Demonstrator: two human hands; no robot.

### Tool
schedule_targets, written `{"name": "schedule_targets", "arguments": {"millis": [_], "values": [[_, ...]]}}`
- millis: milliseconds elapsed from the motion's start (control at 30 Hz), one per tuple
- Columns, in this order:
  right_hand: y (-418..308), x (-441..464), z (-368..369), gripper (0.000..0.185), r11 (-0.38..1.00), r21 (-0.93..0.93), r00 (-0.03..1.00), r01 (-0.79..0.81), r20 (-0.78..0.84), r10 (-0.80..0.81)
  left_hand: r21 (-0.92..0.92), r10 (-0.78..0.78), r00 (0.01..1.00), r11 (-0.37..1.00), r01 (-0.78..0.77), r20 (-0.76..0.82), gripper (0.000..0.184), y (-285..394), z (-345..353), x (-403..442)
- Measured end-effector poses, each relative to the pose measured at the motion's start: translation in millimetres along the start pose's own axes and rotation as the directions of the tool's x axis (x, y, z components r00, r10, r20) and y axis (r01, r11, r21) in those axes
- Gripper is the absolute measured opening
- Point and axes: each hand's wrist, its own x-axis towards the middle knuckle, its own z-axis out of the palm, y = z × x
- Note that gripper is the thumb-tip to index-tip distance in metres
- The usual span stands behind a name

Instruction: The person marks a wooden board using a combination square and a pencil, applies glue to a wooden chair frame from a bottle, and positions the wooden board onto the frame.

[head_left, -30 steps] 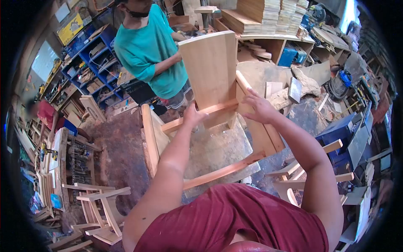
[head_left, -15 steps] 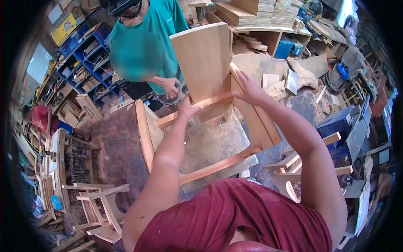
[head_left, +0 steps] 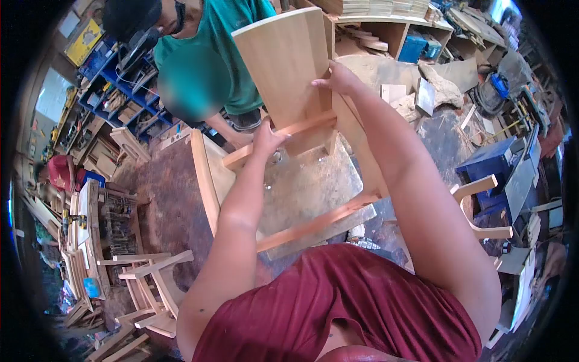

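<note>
In the head view a wooden chair frame stands on a worn work table (head_left: 313,184). Its tall, wide back panel (head_left: 283,63) rises at the far side, tilted slightly left. My left hand (head_left: 266,141) is wrapped over the left part of the rear crossrail (head_left: 309,124). Higher up on the right, my right hand (head_left: 339,79) grips the panel's right edge, thumb on its front face. A curved side piece (head_left: 204,172) stands on the left; the right one is partly hidden by my right forearm. Nearest me runs the front rail (head_left: 313,222).
A co-worker in a green shirt (head_left: 235,66) leans in behind the frame, one hand (head_left: 240,140) beside the rear crossrail. Unfinished chair frames (head_left: 151,280) stand at lower left. Blue shelving (head_left: 129,99) and a second person in red (head_left: 59,172) are on the left.
My right hand has moved from the top of the right side piece up to the back panel's edge. The co-worker has bent lower and further forward. My left hand stays on the crossrail.
</note>
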Motion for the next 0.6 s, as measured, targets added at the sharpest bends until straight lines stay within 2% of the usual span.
{"name": "schedule_targets", "arguments": {"millis": [100,133,267,333,433,533,600], "values": [[-15.0,-11.8,-14.0,0.069,0.992,0.121,0.997,-0.043,0.067,0.035,0.016,0.007,1.000,1.000,-0.007,-0.008,0.075,3.2,-1.6,-1.6],[-6.9,-6.6,-6.4,0.063,0.994,0.113,1.000,-0.010,0.020,0.008,0.034,0.015,1.000,0.999,-0.014,-0.018,0.078,-2.5,1.9,1.2],[-1.3,-3.7,-7.8,0.065,0.991,0.105,0.996,-0.078,0.057,0.072,-0.030,-0.024,0.999,0.999,0.025,0.034,0.079,-10.9,5.5,5.5],[2.2,-2.6,-6.4,0.063,0.989,0.134,0.996,-0.055,0.083,0.044,-0.051,0.082,0.997,0.995,-0.082,-0.009,0.075,-21.4,9.8,8.1],[5.5,-0.5,-5.2,0.062,0.995,0.075,0.996,-0.064,0.070,0.058,-0.001,0.039,0.999,0.999,-0.039,-0.004,0.074,-15.8,8.4,6.5],[0.9,-4.0,-9.6,0.059,0.993,0.105,0.994,-0.060,0.093,0.050,-0.036,0.052,0.999,0.998,-0.052,-0.008,0.072,-23.9,12.9,9.3],[4.8,-3.1,-5.7,0.059,0.993,0.111,0.997,-0.043,0.075,0.035,-0.004,0.040,0.999,0.999,-0.040,-0.007,0.073,-6.6,4.4,2.0]]}}
